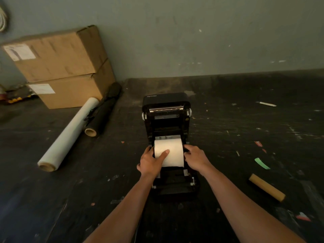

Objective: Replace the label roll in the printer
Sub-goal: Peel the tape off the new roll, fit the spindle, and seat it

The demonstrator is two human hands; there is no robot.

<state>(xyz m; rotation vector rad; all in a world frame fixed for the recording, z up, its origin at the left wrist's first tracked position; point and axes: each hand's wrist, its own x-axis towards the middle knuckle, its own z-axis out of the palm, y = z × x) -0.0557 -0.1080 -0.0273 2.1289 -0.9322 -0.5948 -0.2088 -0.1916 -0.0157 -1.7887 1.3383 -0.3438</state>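
Note:
A black label printer (166,123) stands on the dark table with its lid swung up and back. A white label roll (172,149) lies across its open bay. My left hand (151,163) grips the roll's left end, thumb lying on the paper. My right hand (195,157) presses against the roll's right end at the bay's side wall; its fingertips are hidden between roll and printer. The printer's front edge lies between my forearms.
Two stacked cardboard boxes (64,67) stand at the back left against the wall. A clear film roll (68,135) and a black roll (103,111) lie beside them. An empty cardboard core (266,187) lies at right, with paper scraps (262,163) scattered around.

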